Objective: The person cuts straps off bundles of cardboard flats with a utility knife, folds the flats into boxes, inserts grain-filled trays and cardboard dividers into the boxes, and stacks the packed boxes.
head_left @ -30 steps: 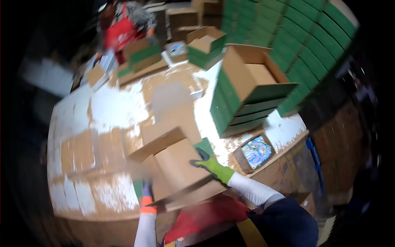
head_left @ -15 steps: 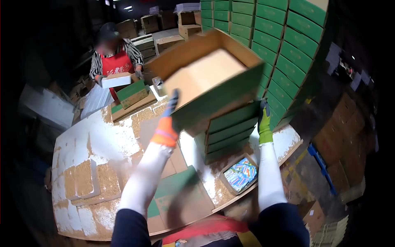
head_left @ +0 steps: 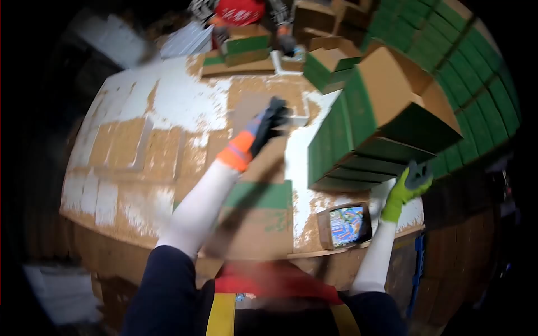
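My left hand (head_left: 270, 126), in an orange and dark glove, is held above the table, apart from the boxes. Its slightly blurred fingers are stretched out with nothing in them. An open-topped green and brown carton (head_left: 423, 130) sits tilted on a stack of green cartons (head_left: 336, 151) at the right. By the stack's lower right corner is my right hand (head_left: 416, 182), in a green and grey glove. Its fingers are apart and close to the carton's edge; whether they touch it I cannot tell. Flattened cardboard (head_left: 255, 224) with a green band lies below my left hand.
A small carton (head_left: 325, 229) of colourful packets stands at the table's front edge. Across the worn white table (head_left: 185, 84), a co-worker in a red apron (head_left: 240, 11) has gloved hands near boxes. Stacked green cartons (head_left: 476, 106) rise at right. Foam-like blocks (head_left: 120, 143) lie left.
The open carton, earlier raised at my left hand, now rests on the stack. My left hand has come away from it. My view has tipped downward, and my right hand appears lower and farther right.
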Motion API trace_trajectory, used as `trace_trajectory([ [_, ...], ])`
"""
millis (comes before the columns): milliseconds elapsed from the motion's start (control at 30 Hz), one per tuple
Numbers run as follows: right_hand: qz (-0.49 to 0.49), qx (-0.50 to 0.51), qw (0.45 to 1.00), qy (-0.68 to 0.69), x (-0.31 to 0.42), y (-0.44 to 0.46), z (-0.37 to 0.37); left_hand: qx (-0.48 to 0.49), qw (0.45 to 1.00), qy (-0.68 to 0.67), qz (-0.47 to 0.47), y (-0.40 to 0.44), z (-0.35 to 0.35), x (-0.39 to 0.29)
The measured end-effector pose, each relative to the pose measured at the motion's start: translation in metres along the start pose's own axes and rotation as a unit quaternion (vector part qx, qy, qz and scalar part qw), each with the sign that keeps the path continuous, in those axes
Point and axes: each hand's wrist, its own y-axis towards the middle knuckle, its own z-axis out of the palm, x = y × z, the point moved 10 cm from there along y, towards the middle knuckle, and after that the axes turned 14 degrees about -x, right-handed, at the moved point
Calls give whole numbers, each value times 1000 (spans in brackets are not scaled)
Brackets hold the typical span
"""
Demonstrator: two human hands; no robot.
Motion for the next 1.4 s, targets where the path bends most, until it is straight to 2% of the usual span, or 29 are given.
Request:
trace_trajectory([
  [33,-29,76,995,61,47,-12,-14,-79,985,96,120,-25,-85,6],
  [67,42,138,963,229,62,-50,-22,-243,927,182,219,-69,-177,17],
  [100,202,313,888,269,39,-127,-17,-416,837,277,221,-117,-278,63],
  [133,208,321,882,275,43,-176,-37,-525,708,461,107,-192,-320,77],
  [167,286,465,812,207,48,-256,-46,-541,626,561,-24,-244,-346,110],
  [200,352,592,714,128,51,-332,-70,-498,615,602,-102,-287,-351,153],
  [233,300,685,663,37,55,-380,-95,-446,657,577,-192,-320,-337,182],
  [267,182,685,705,-25,55,-426,-115,-401,674,600,-158,-334,-311,186],
  [333,234,670,704,-16,73,-410,-110,-359,687,620,-122,-339,-303,185],
  [400,260,660,705,18,85,-373,-96,-417,875,241,-43,-354,-308,187],
  [433,252,674,694,12,73,-367,-88,-372,888,262,-60,-350,-293,145],
  [500,193,722,664,13,113,-314,-59,-262,766,582,72,-340,-269,77],
  [533,113,711,694,11,123,-302,-46,-264,767,580,71,-338,-269,60],
  [600,18,680,732,29,134,-288,-29,-100,780,603,134,-327,-234,44],
  [633,62,725,685,31,132,-287,-19,-103,780,602,136,-326,-231,32],
  [700,51,773,633,10,149,-272,-2,-102,644,733,192,-321,-222,7],
  [767,10,832,554,-24,173,-256,12,-140,606,726,293,-306,-225,-22],
  [833,-292,610,690,258,239,-208,23,-72,650,720,233,-266,-238,-35],
  [900,-143,678,643,327,311,-183,23,-68,697,695,164,-227,-249,-40],
  [933,-196,647,663,321,328,-189,17,-61,695,699,159,-209,-250,-43],
  [967,-298,678,644,192,329,-218,23,-51,642,739,198,-195,-233,-59],
  [1000,-275,663,657,229,329,-221,31,-39,628,747,216,-183,-210,-67],
  [1033,-253,646,669,269,329,-222,43,-69,657,666,347,-187,-178,-73],
  [1067,-258,637,673,273,328,-223,60,-59,607,688,393,-195,-145,-56],
  [1100,-209,673,655,273,320,-228,78,-85,622,711,316,-187,-139,-39],
  [1167,-133,781,568,223,330,-236,92,-94,548,739,380,-215,-118,-42],
  [1233,-258,791,510,217,355,-235,93,-70,511,738,434,-240,-110,-20],
  [1300,-343,737,534,233,360,-253,104,-81,571,684,446,-264,-101,-19],
  [1400,-334,673,598,280,388,-255,98,-75,721,547,419,-269,-82,-18],
])
